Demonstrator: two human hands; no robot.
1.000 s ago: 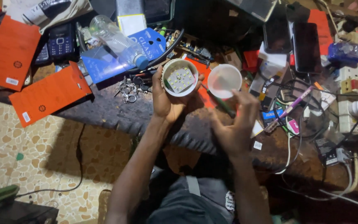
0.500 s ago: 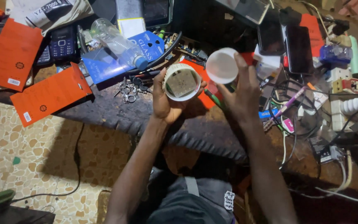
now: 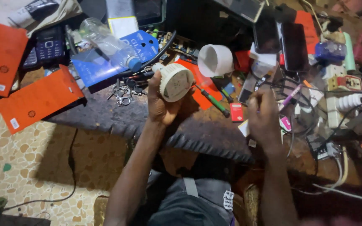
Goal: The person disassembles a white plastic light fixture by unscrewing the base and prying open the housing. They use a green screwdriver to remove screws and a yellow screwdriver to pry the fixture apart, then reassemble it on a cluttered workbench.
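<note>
Dark workbench [image 3: 197,129], orange cards [image 3: 38,98], screwdriver [image 3: 212,100], white dome [image 3: 215,60], cables [image 3: 336,171]

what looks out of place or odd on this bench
The white dome cover lies loose on the cluttered bench, apart from the white bulb base in the left hand. A clear plastic bottle lies tipped on its side.

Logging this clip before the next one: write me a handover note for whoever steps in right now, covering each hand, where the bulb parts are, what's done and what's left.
Left hand: grip closed around the white bulb base, held above the bench edge, its round face tilted to the right.
Right hand: holds nothing I can make out, over the tangle of wires.
White dome cover: off the base, lying on its side among the clutter behind it.
Screwdriver: on the bench between the hands, untouched.
Done: cover separated and set down.
Left: the base is still in hand; its inside cannot be seen.
</note>
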